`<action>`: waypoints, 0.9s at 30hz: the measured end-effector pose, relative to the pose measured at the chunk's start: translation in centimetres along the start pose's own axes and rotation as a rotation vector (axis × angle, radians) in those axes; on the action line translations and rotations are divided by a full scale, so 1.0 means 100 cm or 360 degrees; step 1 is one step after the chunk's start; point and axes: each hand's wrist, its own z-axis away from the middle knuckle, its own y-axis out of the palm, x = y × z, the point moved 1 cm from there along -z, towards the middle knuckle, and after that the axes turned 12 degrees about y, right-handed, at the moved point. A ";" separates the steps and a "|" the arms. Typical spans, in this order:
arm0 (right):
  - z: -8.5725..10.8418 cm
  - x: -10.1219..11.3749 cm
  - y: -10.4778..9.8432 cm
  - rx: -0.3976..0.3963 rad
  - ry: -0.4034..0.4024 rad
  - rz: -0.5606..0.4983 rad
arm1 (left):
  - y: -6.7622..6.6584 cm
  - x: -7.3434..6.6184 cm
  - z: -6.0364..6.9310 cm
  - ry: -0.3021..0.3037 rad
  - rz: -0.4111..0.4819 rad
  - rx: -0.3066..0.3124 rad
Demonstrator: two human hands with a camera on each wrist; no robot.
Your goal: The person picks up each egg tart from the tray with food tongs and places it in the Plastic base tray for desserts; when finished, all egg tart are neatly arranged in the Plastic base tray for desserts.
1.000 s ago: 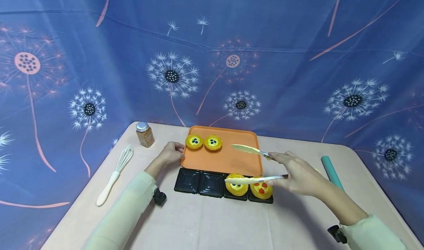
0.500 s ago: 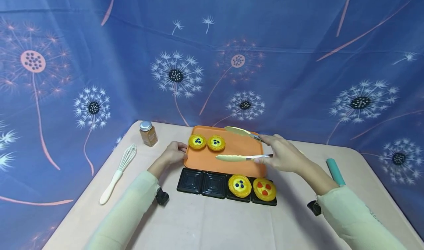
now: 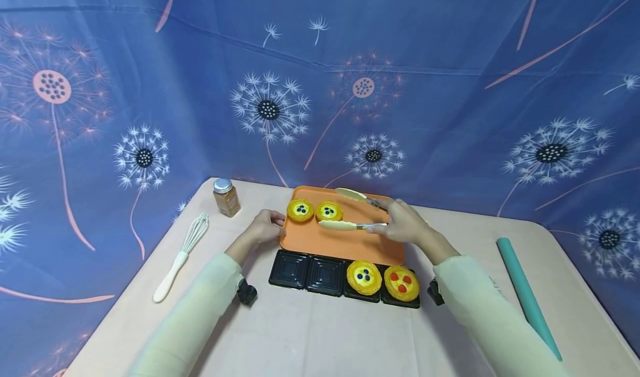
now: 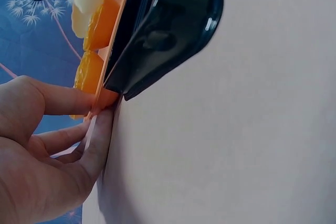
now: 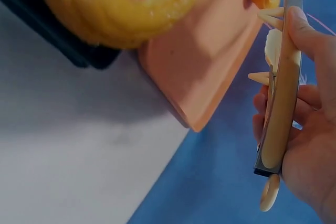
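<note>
My left hand (image 3: 264, 227) pinches the left edge of an orange tray (image 3: 345, 244); the left wrist view shows its thumb and fingers (image 4: 100, 140) at that edge. On the tray, two blueberry-topped egg tarts, one at left (image 3: 300, 210) and one at right (image 3: 329, 211), sit side by side. My right hand (image 3: 405, 221) holds food tongs (image 3: 345, 225), their cream tips spread apart over the right-hand tart. Contact there cannot be made out. A black four-part container (image 3: 289, 269) lies in front, holding a blueberry tart (image 3: 363, 278) and a strawberry tart (image 3: 401, 283) in its right compartments.
At the left lie a white-handled whisk (image 3: 182, 255) and a jar (image 3: 226, 198) with a silver lid and brown contents. A long teal rod-shaped thing (image 3: 527, 293) lies at the right. Blue dandelion-print cloth (image 3: 320, 88) hangs behind the table.
My right hand has carried the spread tongs from above the container's tarts leftward and away, over the tray's right-hand tart. The left hand has stayed at the tray's edge.
</note>
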 end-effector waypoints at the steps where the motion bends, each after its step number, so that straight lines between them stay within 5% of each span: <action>1: -0.002 0.000 0.002 0.0003 -0.0002 -0.0006 | 0.000 0.000 0.000 -0.0001 -0.0004 -0.0002; 14: -0.008 0.001 0.019 -0.0046 -0.0045 0.0000 | 0.000 -0.001 0.000 0.0010 -0.0004 -0.0005; 27: -0.002 0.007 0.014 -0.0139 -0.0085 0.0058 | 0.001 0.002 -0.002 0.0017 0.0018 -0.0035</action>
